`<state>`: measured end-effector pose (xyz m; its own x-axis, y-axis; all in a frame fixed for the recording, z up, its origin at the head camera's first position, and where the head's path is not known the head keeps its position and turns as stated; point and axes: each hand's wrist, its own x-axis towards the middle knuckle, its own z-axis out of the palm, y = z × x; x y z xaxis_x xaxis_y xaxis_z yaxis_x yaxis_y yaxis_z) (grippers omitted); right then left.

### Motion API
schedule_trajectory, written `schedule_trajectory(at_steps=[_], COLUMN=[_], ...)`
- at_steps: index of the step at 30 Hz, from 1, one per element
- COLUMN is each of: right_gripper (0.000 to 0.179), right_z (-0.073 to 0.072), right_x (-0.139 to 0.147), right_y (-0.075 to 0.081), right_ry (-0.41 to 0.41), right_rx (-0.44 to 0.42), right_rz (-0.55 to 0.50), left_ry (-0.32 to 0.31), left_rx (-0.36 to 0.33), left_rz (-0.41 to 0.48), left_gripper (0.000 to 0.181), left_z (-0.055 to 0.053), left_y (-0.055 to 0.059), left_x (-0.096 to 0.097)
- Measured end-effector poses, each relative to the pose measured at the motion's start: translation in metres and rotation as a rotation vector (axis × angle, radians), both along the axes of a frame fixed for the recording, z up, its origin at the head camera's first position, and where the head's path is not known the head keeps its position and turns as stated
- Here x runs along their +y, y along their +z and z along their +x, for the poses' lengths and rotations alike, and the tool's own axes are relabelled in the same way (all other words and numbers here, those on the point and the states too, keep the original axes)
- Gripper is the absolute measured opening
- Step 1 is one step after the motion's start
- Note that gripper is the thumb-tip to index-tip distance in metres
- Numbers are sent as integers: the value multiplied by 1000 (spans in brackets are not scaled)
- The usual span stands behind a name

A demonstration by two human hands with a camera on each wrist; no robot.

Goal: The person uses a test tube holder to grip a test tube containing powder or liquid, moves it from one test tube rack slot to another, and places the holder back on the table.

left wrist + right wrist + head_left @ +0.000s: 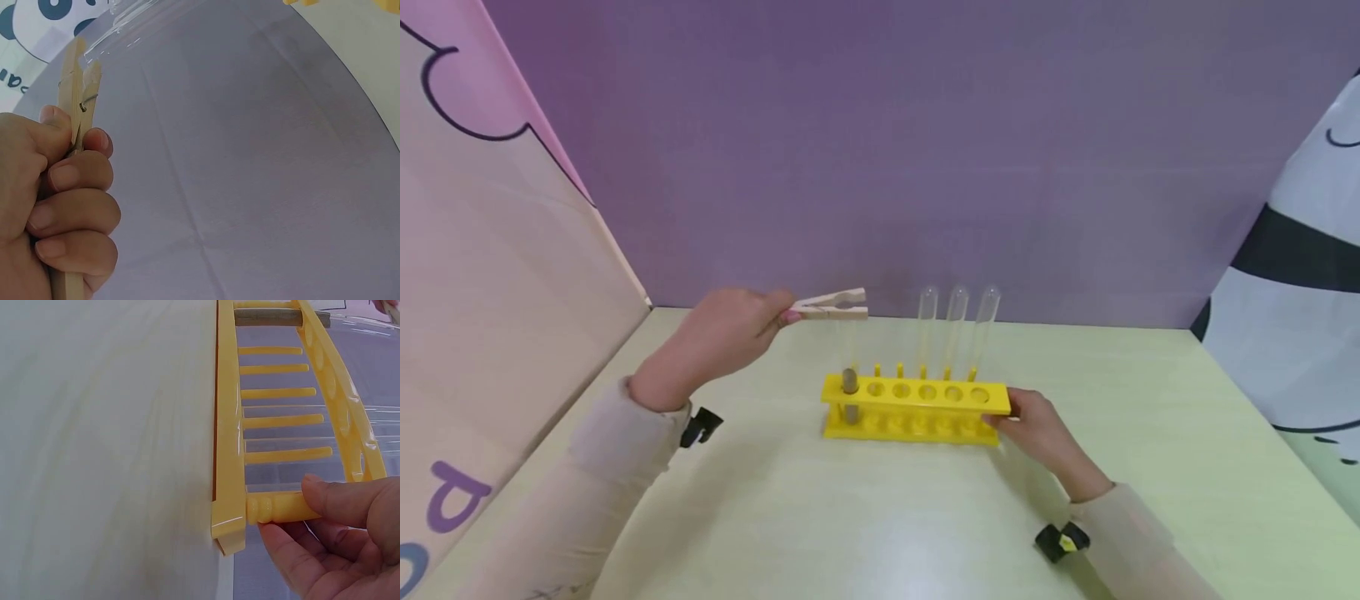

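My left hand (733, 329) grips a wooden test tube holder (831, 312), fingers curled round its handle in the left wrist view. The holder's tips point right, slightly apart, above the left end of a yellow test tube rack (917, 406). A grey-brown cylinder (850, 382) stands upright in the rack's leftmost hole. Faint clear glass shows above it; whether both are one filled tube I cannot tell. With thumb and fingers, my right hand (1041, 425) holds the rack's right end post (281, 507). Three clear test tubes (956, 312) stand upside down on the rack's rear pegs at the right.
The rack stands on a pale table (850, 517), a short way from a purple wall panel (925, 167). Printed panels (505, 275) rise at the left and right sides. A black clip-like device (700, 427) is on each wrist.
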<state>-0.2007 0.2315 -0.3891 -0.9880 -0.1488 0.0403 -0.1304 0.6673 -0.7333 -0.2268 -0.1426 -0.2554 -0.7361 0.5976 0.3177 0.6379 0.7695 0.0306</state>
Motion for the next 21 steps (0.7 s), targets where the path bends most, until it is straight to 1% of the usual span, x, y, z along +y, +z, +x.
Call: schedule_trajectory(at_steps=[3,10,15,21], right_gripper=[30,29,28,29], right_z=[0,-1,0,1], right_x=[1,2,1,1], right_y=[1,0,-1,3], right_ry=[-2,-14,-18,-18], right_rx=[1,5,-2,8], right_rz=[-2,13,18,23], left_ry=[-2,-21,-22,-21], left_rx=[11,63,74,83], left_rz=[0,-24,-32,-27], left_gripper=[22,23,24,24], left_z=[-1,-5,-5,-5], left_y=[-1,-4,-7,-7], left_x=[1,2,2,2])
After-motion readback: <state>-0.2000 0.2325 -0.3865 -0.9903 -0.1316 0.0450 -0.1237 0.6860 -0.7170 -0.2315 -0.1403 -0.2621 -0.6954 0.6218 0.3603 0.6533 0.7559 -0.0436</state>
